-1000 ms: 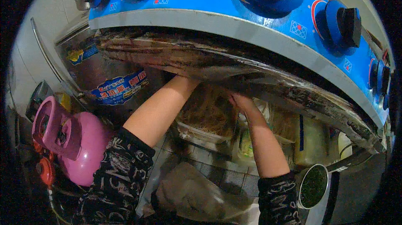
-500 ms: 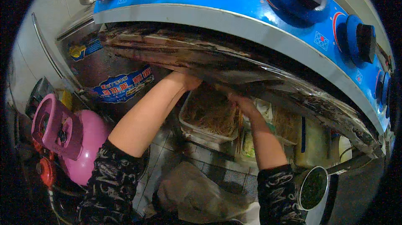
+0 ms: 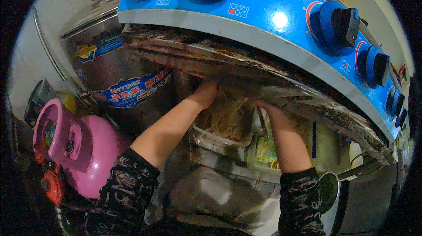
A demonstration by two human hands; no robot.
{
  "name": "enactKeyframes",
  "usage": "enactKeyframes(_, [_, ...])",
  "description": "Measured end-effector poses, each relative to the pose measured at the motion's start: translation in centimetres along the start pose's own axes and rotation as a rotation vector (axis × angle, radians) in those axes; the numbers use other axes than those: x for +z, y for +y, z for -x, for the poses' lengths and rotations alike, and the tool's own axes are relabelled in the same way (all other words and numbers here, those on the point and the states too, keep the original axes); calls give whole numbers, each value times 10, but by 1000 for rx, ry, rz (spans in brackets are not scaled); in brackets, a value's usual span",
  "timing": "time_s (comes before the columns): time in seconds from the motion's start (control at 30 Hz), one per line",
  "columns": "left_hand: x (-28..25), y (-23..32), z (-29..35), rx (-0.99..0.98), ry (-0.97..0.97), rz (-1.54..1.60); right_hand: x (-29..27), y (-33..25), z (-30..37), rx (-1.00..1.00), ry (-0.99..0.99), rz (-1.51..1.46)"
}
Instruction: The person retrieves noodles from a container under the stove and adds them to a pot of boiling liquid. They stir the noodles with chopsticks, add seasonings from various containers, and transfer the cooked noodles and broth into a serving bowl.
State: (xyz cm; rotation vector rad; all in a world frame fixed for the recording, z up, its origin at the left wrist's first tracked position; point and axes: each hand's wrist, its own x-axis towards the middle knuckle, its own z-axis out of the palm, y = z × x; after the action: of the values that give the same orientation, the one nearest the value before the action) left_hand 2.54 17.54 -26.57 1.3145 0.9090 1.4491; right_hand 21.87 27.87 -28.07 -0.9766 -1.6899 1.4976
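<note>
Both of my arms reach under the overhanging front of a blue-panelled cooker (image 3: pixel 272 5). My left hand (image 3: pixel 208 93) is at the back left of a pale rectangular tub (image 3: pixel 222 147) holding a tangle of thin brown strands (image 3: pixel 226 121). Shadow and the cooker's dirty underside hide its fingers. My right hand (image 3: pixel 260 103) is over the tub's right side, its fingertips pointing left toward the strands. Blur and darkness leave its grip unclear, and I cannot make out anything held in either hand.
On the left stand a pink gas cylinder (image 3: pixel 101 152) with a red regulator (image 3: pixel 52 185) and a steel cooking vessel (image 3: pixel 132 78). Right of the tub is a container of pale green pieces (image 3: pixel 265 151). A ladle of dark green contents (image 3: pixel 327 192) is near my right sleeve. Cooker knobs (image 3: pixel 343 27) jut out above.
The view has shifted, so the cooker panel sits further right. My right forearm is now more upright, and more of the green pieces show. Both hands stay around the tub of strands.
</note>
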Motion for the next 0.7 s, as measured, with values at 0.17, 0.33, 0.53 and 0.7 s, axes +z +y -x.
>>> enactKeyframes(0.17, [29,17,-23,417,44,84,-1,81,-11,-141,-245,771])
enactKeyframes(0.33, [7,22,-33,481,-133,514,-6,65,-3,172,-28,331])
enactKeyframes(0.53, [16,61,3,-236,-538,-461,-37,-5,-5,-176,295,-53])
enactKeyframes(0.7, [10,-8,-7,120,-341,-1116,-8,-9,-15,-260,174,182])
